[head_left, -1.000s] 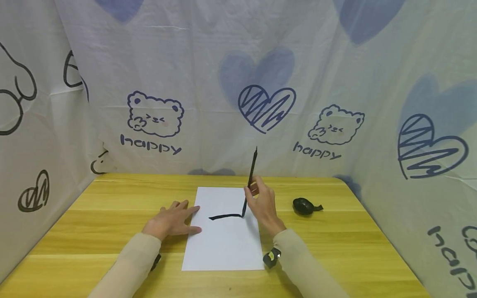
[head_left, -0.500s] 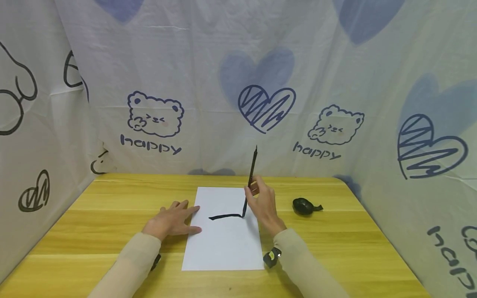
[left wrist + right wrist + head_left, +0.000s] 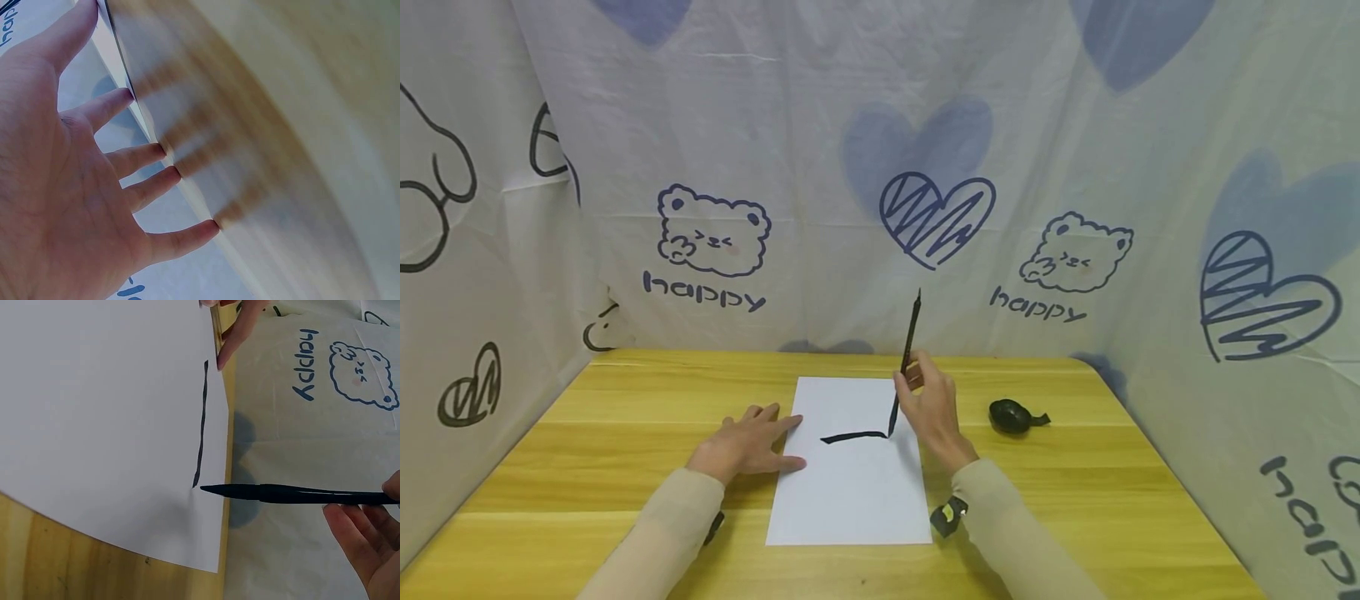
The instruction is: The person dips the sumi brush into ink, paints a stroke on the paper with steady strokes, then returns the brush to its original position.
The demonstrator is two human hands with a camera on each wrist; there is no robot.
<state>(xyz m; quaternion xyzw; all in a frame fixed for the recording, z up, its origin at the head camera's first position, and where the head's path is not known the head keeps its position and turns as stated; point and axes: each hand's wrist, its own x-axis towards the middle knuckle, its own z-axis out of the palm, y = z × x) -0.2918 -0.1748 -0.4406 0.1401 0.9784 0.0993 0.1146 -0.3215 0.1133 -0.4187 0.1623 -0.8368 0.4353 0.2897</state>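
Right hand (image 3: pixel 932 412) pinches brush (image 3: pixel 906 362) partway up the shaft, fingers curled round it, shaft near upright with a slight lean. Tip sits at the right end of the black stroke (image 3: pixel 853 436) on the paper (image 3: pixel 850 492); wrist view puts tip right at the stroke's end, but I can't tell if it's touching the sheet or just off it.

Handling, my read: brush is light and stiff in the shaft, soft and wet at the tip. Hold it where the hand has it now, mid-shaft, well clear of the bristles; a grip lower down would likely smear ink on fingers and sheet. Smooth thin shaft could roll in a loose pinch, so it wants firm fingertip contact rather than force.

Left hand (image 3: pixel 748 446) lies flat, fingers straight and spread, fingertips (image 3: pixel 169 150) on the left edge of the paper, palm on the tabletop (image 3: pixel 625 433). Paper is thin, light, floppy, probably slides easily on the smooth wood, so pinning it flat at the edge makes sense. Fresh stroke likely smudges if touched.

Outward: small black ink dish (image 3: pixel 1013 415) on the tabletop to the right of the sheet, apart from it. Printed fabric backdrop (image 3: pixel 880 167) closes in three sides.
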